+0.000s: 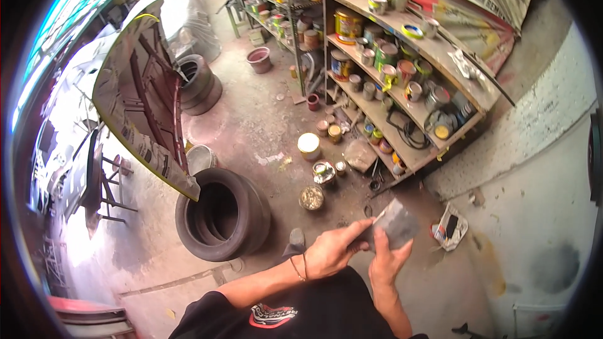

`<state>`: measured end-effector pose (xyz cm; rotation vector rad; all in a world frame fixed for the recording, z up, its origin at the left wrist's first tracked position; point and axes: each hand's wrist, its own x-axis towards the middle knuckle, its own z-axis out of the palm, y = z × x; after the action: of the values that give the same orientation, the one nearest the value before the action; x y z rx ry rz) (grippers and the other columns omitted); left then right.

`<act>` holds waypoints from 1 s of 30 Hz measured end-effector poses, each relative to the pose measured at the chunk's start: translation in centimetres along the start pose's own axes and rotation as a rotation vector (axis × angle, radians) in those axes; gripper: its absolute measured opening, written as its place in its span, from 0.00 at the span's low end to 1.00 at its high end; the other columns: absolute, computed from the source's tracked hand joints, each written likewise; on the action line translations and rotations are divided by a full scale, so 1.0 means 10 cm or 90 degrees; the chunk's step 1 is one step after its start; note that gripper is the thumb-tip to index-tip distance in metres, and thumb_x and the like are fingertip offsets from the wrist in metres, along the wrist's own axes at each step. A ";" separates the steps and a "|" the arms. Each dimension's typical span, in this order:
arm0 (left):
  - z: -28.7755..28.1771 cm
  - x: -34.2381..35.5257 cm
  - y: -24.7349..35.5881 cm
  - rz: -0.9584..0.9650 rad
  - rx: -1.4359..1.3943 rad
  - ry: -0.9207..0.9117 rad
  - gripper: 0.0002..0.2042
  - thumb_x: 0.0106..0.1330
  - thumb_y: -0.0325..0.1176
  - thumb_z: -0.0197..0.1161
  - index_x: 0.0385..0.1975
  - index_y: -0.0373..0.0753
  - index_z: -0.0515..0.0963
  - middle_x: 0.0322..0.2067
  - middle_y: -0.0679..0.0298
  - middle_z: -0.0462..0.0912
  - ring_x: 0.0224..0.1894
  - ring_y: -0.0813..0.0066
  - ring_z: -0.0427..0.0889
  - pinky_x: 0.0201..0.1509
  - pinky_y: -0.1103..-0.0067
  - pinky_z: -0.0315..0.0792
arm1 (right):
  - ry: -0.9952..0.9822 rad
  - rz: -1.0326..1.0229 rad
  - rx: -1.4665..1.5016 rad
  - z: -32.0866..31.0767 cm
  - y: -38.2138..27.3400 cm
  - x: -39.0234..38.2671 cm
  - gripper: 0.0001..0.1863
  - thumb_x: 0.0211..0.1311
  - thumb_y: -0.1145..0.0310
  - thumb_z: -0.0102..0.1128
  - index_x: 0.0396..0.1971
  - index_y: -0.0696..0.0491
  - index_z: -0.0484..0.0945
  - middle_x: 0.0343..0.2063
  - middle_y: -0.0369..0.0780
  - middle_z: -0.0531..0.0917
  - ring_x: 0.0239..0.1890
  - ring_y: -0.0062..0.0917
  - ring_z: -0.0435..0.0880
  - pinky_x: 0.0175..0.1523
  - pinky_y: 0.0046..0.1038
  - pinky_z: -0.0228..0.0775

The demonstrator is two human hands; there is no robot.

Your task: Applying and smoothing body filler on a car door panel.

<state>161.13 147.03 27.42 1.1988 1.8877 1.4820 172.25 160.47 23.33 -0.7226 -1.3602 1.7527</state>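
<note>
In front of my dark shirt, both hands hold a flat grey piece of sandpaper, tilted, with a paler upper edge. My left hand, with a thin bracelet on its wrist, pinches the near left edge of the sheet. My right hand grips it from below, its thumb pressed against the face. The fingers behind the sheet are partly hidden.
Left of me, a curved car panel stands by stacked tires. Open cans sit on the floor ahead. A wooden shelf full of paint cans is at the right, near a white tub.
</note>
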 end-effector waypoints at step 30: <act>-0.30 -0.02 -0.43 -0.307 -0.479 0.051 0.27 0.87 0.54 0.66 0.71 0.38 0.82 0.53 0.73 0.88 0.51 0.82 0.80 0.51 0.81 0.73 | 0.022 0.480 0.500 0.21 0.43 0.17 0.24 0.84 0.61 0.66 0.73 0.49 0.77 0.67 0.43 0.85 0.65 0.39 0.87 0.69 0.49 0.81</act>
<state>157.41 145.07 24.35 0.3162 1.3082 1.7155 168.58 160.34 19.77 -0.8376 -0.2560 2.5875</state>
